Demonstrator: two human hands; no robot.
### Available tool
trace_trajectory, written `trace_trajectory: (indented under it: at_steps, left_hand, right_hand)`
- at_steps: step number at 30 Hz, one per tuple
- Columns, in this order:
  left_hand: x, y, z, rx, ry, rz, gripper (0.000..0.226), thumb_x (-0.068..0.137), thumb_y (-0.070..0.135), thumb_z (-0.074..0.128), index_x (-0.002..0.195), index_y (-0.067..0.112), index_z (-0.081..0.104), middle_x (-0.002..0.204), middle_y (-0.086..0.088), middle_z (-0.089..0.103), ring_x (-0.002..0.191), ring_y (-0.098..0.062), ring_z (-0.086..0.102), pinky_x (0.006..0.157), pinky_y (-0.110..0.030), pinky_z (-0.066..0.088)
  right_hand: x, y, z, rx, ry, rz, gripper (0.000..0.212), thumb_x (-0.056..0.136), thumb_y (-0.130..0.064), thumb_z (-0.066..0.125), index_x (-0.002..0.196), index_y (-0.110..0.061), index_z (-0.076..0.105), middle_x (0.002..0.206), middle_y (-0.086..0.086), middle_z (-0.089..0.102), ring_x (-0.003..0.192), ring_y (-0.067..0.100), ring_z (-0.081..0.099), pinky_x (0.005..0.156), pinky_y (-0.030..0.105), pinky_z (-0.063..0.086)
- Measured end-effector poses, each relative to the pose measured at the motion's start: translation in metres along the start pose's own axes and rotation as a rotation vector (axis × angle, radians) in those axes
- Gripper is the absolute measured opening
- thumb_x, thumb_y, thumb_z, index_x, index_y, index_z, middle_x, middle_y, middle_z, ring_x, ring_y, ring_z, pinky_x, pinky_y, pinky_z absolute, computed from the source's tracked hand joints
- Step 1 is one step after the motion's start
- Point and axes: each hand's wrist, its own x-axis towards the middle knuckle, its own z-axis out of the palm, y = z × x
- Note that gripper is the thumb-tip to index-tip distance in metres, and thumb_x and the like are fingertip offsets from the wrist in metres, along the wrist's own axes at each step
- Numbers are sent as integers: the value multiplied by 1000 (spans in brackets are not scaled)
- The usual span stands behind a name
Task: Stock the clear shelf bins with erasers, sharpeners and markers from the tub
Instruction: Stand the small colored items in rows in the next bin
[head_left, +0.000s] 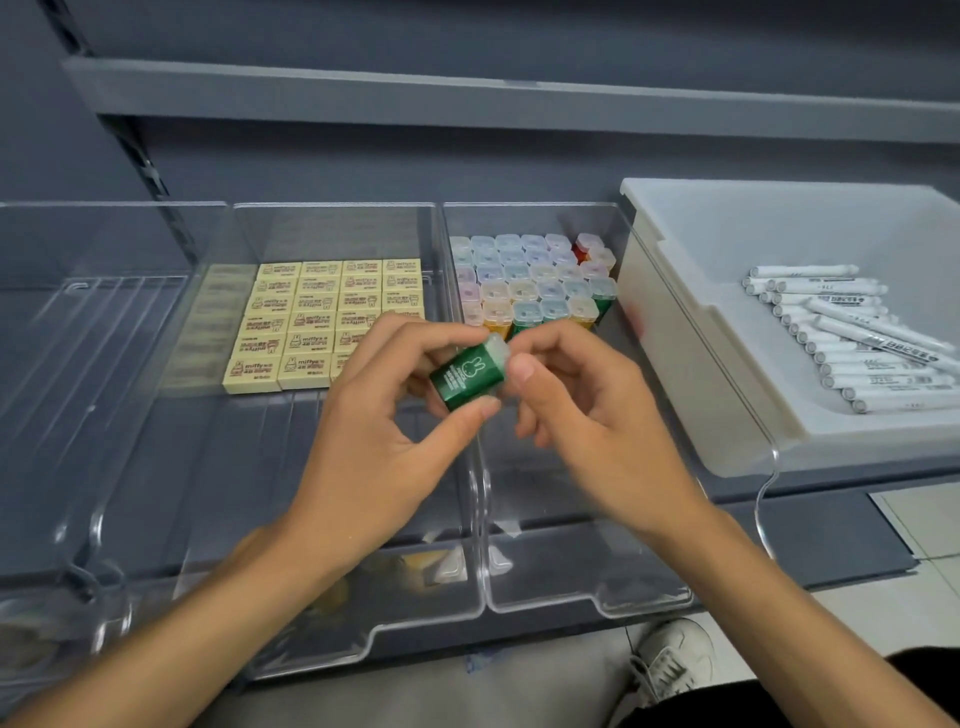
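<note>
Both forearms reach in from the near edge, converging. The left hand (374, 415) pinches the green sharpener (467, 376) round its body, and the right hand (582, 415) pinches its clear cap end. The sharpener is held in the air above the wall between two clear bins (483, 571), its long axis tilted with the cap up and to the right. Beyond lie flat erasers (322, 317), upright sharpeners (535, 280), and markers (857, 338) in the white tub (675, 322).
</note>
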Motion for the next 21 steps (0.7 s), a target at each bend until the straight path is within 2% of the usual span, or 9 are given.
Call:
trace_trajectory:
  at_steps: [4, 6, 9, 13, 16, 19, 21]
  left_hand:
    - [-2, 1, 2, -10, -7, -14, 36, 82, 26, 70, 117, 30, 60, 106, 3, 55, 99, -24, 59, 84, -31, 53]
    - [-2, 0, 2, -13, -18, -15, 37, 84, 26, 68, 119, 31, 60, 105, 3, 54, 96, -22, 58, 83, -31, 53]
    - [-1, -1, 3, -38, -24, -17, 40, 85, 24, 67, 125, 26, 61, 107, 0, 55, 89, -20, 58, 81, -28, 52]
    - [0, -2, 7, -30, 3, -10, 42, 86, 17, 70, 126, 24, 61, 104, 1, 57, 84, -20, 56, 78, -23, 49]
    - [0, -3, 7, -15, -19, -13, 45, 85, 22, 69, 129, 26, 60, 104, 5, 55, 87, -18, 54, 79, -21, 47]
    - [-1, -4, 7, 71, -72, -27, 50, 86, 29, 65, 135, 22, 58, 107, 10, 54, 96, -10, 51, 86, -16, 41]
    - [1, -5, 6, 179, -111, -50, 49, 88, 35, 58, 135, 20, 59, 112, 11, 51, 106, -5, 46, 95, -12, 34]
  right_hand:
    - [3, -1, 3, 78, 20, 33, 8, 92, -15, 62, 95, -9, 65, 76, -1, 66, 63, 8, 58, 59, 16, 46]
    - [4, -2, 1, 89, 37, 41, 10, 92, -11, 61, 97, -3, 66, 74, -4, 67, 64, 6, 59, 59, 15, 47]
    - [5, -3, -1, 108, 82, 48, 15, 91, -16, 61, 99, -5, 65, 70, -7, 66, 62, 7, 60, 59, 21, 50]
    - [0, -5, 8, 202, 73, 39, 24, 86, -14, 66, 106, -7, 55, 90, 7, 66, 75, 15, 63, 71, 28, 54]
    - [1, -3, 14, 152, 80, 28, 24, 88, -10, 67, 107, -14, 54, 94, 1, 63, 79, 14, 61, 72, 29, 53]
    - [7, -2, 4, 73, 190, 24, 19, 89, -13, 65, 106, -20, 59, 93, -2, 64, 74, 8, 61, 68, 23, 50]
    - [11, 2, -8, -62, 292, 43, 22, 91, -17, 65, 111, -24, 58, 100, -6, 64, 77, 9, 65, 67, 25, 54]
